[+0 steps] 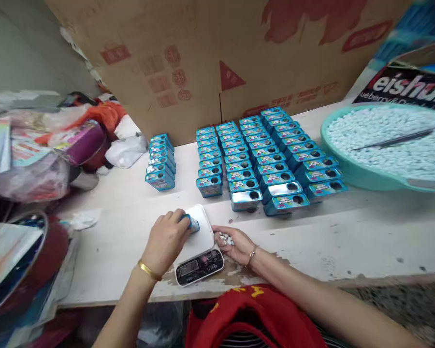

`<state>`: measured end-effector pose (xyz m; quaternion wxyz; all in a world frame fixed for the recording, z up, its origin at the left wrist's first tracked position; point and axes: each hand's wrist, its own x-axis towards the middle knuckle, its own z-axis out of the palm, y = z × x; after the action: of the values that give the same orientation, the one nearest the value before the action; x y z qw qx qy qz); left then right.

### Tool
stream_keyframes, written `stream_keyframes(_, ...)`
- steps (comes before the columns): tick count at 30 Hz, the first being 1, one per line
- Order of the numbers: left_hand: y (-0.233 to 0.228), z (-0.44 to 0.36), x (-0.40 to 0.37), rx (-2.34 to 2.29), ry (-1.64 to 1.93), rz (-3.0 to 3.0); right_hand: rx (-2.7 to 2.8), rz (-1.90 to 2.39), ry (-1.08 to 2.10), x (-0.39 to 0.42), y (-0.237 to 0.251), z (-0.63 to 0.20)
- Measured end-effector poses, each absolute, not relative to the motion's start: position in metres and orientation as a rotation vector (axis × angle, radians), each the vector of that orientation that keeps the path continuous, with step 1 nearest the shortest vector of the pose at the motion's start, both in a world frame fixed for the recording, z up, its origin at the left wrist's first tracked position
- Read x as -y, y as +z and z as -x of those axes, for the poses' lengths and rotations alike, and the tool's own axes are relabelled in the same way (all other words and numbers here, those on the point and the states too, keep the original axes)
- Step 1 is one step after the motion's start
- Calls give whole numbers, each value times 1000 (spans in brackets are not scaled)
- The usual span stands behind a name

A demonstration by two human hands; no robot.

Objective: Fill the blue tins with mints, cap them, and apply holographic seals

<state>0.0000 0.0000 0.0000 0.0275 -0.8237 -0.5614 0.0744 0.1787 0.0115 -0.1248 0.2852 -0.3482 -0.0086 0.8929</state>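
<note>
A big brown cardboard box [217, 53] with red prints fills the upper part of the frame, and it stands at the back of a pale table [348, 232] that runs across the middle. At the right edge of the frame a turquoise basin [351, 171] sits on the table, full of small white pellets [384, 145], and a dark thin stick [395, 140] lies on top of them. In the left part of the frame there is a heap of plastic bags and packages [39, 150].

In the centre of the frame many small blue tins [268, 154] stand in tight rows, each with a round hole in its top. A shorter single row of tins [160, 162] stands apart, to the left of them.

In the lower centre a small white kitchen scale [199, 246] lies on the table, with its dark display toward the bottom of the frame. One blue tin [193, 222] is on the scale plate. The left hand [165, 241] has its fingers closed on this tin, and a gold bracelet [148, 270] is on that wrist. The right hand [235, 244] lies just to the right of the scale, palm up, fingers loosely curled around a few white pellets [225, 238]. A thin bracelet [253, 254] is on this wrist.
</note>
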Motion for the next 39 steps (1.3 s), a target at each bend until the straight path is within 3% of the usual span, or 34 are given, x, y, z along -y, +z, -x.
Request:
stream_keyframes(3, 1, 15, 2, 1752, 68, 2597, 5, 972, 2354, -12, -123, -175)
stream_keyframes(10, 6, -16, 50, 1814, -778, 2542, -124, 944, 2248, 7, -103, -209)
stream_keyframes(14, -30, -76, 77, 1759, -670, 2923, -106, 836, 2333, 32, -92, -230)
stream_keyframes(20, -71, -117, 89, 1923, -377, 2888, -118, 839, 2364, 61, -96, -239)
stream_keyframes(33, -64, -105, 84, 2259, -412, 2766, -145, 781, 2335, 61, -92, -222)
stream_keyframes(39, -57, -92, 77, 2183, -416, 2775, -131, 772, 2262, 55, -86, -207)
